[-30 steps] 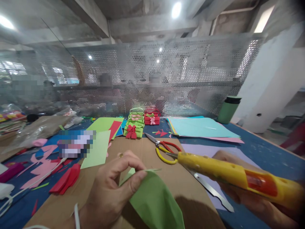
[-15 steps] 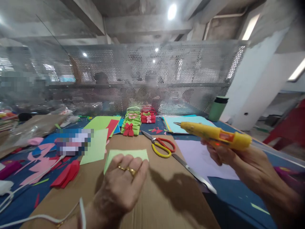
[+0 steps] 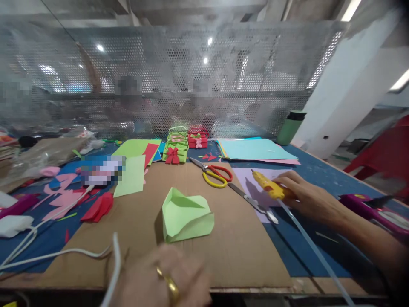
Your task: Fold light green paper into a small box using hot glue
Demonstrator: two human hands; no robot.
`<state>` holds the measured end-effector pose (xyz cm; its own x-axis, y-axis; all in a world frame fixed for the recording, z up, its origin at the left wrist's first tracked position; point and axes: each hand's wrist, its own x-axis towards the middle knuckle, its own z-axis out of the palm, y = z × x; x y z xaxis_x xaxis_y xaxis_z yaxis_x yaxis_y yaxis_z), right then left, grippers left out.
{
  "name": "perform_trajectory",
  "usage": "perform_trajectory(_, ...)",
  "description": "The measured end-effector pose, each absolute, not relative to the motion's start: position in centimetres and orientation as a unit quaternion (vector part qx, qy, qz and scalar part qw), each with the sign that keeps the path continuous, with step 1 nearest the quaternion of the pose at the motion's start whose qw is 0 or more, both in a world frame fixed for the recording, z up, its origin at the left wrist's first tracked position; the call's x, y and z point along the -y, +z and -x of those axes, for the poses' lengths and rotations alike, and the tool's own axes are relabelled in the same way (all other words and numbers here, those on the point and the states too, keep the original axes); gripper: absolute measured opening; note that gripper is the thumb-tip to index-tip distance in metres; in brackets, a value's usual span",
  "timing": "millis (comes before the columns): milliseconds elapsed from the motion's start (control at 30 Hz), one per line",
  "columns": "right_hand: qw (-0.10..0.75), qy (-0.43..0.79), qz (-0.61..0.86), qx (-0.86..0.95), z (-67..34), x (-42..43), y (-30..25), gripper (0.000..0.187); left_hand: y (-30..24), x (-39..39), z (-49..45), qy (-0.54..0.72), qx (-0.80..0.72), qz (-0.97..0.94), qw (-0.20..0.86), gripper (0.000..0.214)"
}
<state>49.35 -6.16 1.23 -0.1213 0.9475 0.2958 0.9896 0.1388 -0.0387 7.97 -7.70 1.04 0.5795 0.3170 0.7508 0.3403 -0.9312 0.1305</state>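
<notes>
My right hand grips a yellow hot glue gun, held low over a lilac paper sheet; a clear glue stick trails out of its back. A folded light green paper piece with raised flaps rests by itself on the cardboard. Just below it, at the near edge, my left hand is smeared by motion, with gold rings on it. It is apart from the green paper, and its fingers do not show clearly.
Scissors with red and yellow handles lie beyond the green paper, beside a metal blade. Small green paper bags stand at the back. A white cable runs along the left. A green bottle stands back right.
My left hand has let go of the green paper and drawn back towards me. My right hand has lowered the glue gun to the lilac sheet. The view has tilted down.
</notes>
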Motion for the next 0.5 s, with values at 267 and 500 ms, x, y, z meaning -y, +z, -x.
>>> perform_trajectory(267,0.132,-0.043,0.624,0.769,-50.6,6.6,0.7,0.034,5.5,-4.0,-4.7,-0.309,0.272,0.911,-0.016,0.033)
perform_trajectory(500,0.116,-0.156,0.599,0.776,-44.8,9.8,3.9,0.031,2.9,-6.7,-5.5,-0.156,0.231,0.938,-0.204,0.043)
